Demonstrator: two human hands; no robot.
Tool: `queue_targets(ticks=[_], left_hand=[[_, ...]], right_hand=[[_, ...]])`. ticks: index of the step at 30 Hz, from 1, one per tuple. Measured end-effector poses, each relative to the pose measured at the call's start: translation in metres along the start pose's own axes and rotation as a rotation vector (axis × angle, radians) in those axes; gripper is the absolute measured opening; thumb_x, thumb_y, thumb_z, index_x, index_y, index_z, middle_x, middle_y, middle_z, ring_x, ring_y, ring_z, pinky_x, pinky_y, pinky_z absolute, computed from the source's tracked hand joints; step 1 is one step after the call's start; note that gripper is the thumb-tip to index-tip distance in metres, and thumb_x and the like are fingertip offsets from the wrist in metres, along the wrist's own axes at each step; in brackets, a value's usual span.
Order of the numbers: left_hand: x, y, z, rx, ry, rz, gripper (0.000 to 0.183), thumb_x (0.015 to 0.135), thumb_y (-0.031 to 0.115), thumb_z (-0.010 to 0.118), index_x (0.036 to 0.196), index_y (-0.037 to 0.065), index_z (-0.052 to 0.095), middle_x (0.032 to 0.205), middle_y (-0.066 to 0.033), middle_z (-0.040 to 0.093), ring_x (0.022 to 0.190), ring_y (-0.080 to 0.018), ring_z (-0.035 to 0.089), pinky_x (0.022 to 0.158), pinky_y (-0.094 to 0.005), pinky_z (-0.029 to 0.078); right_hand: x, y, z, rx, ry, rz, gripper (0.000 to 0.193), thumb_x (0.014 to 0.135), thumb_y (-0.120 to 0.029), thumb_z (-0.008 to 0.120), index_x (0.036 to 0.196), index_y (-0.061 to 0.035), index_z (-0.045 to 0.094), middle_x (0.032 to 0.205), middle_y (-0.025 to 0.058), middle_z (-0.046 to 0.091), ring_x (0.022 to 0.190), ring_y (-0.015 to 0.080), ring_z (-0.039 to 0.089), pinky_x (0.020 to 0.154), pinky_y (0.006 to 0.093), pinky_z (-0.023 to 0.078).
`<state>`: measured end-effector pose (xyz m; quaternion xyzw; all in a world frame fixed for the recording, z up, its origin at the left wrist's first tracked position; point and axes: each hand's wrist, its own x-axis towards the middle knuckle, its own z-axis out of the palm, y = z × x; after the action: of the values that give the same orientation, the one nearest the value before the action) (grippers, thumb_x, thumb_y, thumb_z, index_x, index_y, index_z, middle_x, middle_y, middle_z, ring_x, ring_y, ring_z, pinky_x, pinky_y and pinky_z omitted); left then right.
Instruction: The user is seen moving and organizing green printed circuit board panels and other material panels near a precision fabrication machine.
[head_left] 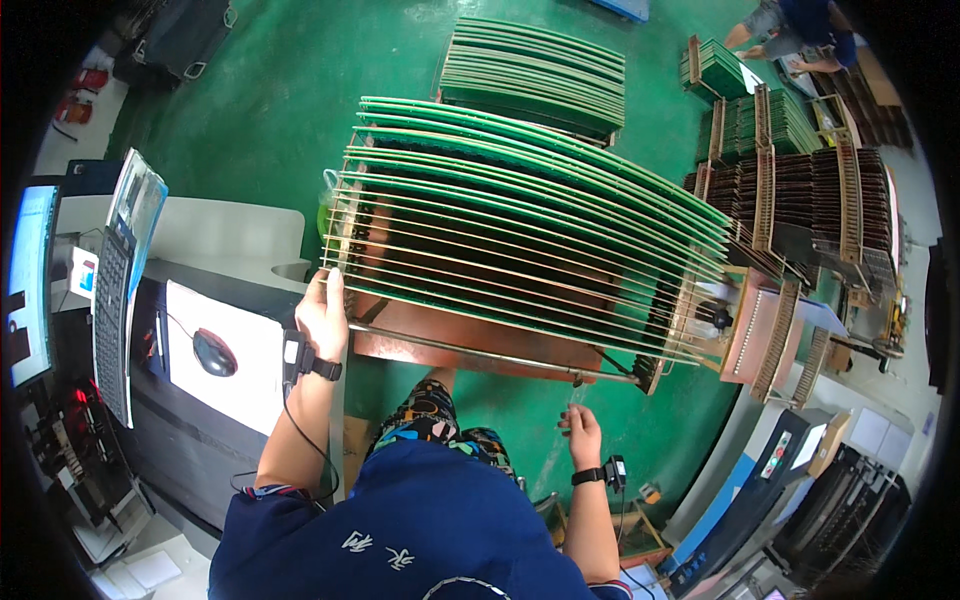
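A rack (pixel 648 375) stands before me, holding several long green circuit board panels (pixel 540 160) on edge, side by side with gaps between them. My left hand (pixel 322 318) is at the rack's near left corner, thumb and fingers closed at the left end of the nearest panel (pixel 470 303). Whether the fingers also press on the rack's side is hidden. My right hand (pixel 582 435) hangs below the rack's front bar (pixel 490 352), apart from it. Its fingers are loosely curled and hold nothing. Both wrists wear a strapped device with a cable.
Behind stands a second rack of green panels (pixel 535 75). More loaded racks (pixel 770 190) line the right, where another person (pixel 800 30) works. At my left a desk carries a black mouse (pixel 214 352) on white paper, a keyboard (pixel 113 320) and a monitor (pixel 33 285).
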<state>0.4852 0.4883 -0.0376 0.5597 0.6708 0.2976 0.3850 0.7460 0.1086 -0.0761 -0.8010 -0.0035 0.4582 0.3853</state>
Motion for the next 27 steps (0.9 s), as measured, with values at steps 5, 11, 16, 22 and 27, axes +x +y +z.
queue_targets(ticks=[5, 11, 16, 22, 27], left_hand=[[0.006, -0.010, 0.011, -0.157, 0.013, 0.029, 0.041, 0.090, 0.033, 0.055, 0.107, -0.004, 0.056, 0.074, -0.0026, 0.059, 0.059, -0.0056, 0.050, 0.053, -0.0192, 0.041], [0.006, -0.006, 0.005, -0.183, -0.051, -0.056, 0.047, 0.088, 0.041, 0.054, 0.106, -0.002, 0.055, 0.075, -0.0052, 0.060, 0.060, -0.0103, 0.057, 0.052, -0.0209, 0.044], [0.000, 0.007, 0.000, -0.252, 0.030, -0.035, 0.055, 0.087, 0.043, 0.055, 0.116, -0.003, 0.048, 0.099, -0.0122, 0.057, 0.067, -0.0144, 0.058, 0.051, -0.0223, 0.044], [-0.047, 0.077, 0.031, -0.304, 0.102, 0.303, 0.023, 0.086, 0.025, 0.061, 0.086, 0.004, 0.053, 0.076, 0.0002, 0.054, 0.057, -0.0060, 0.048, 0.052, -0.0182, 0.041], [-0.199, 0.132, 0.144, -0.205, -0.687, 0.593, 0.015, 0.084, 0.017, 0.063, 0.084, 0.003, 0.059, 0.067, 0.0022, 0.056, 0.057, -0.0049, 0.049, 0.052, -0.0208, 0.040]], right_hand=[[-0.014, 0.033, -0.014, -0.085, -0.018, 0.062, 0.027, 0.090, -0.026, 0.052, 0.104, -0.0036, 0.057, 0.084, 0.0022, 0.062, 0.070, 0.0110, 0.060, 0.058, 0.0240, 0.045], [-0.040, 0.129, -0.076, 0.070, 0.169, 0.434, 0.031, 0.088, -0.026, 0.051, 0.110, -0.0051, 0.054, 0.085, 0.0067, 0.062, 0.068, 0.0157, 0.060, 0.054, 0.0287, 0.046], [-0.056, 0.174, -0.102, 0.206, 0.234, 0.452, 0.034, 0.087, -0.027, 0.051, 0.113, -0.0041, 0.052, 0.089, 0.0093, 0.062, 0.070, 0.0190, 0.060, 0.054, 0.0311, 0.046], [-0.060, 0.222, -0.119, 0.182, 0.098, 0.334, 0.030, 0.088, -0.025, 0.050, 0.110, -0.0053, 0.054, 0.091, 0.0089, 0.063, 0.071, 0.0189, 0.062, 0.056, 0.0323, 0.049], [-0.070, 0.268, -0.175, 0.332, 0.261, 0.238, 0.029, 0.087, -0.026, 0.051, 0.109, -0.0064, 0.056, 0.089, 0.0064, 0.063, 0.070, 0.0163, 0.061, 0.055, 0.0300, 0.047]])
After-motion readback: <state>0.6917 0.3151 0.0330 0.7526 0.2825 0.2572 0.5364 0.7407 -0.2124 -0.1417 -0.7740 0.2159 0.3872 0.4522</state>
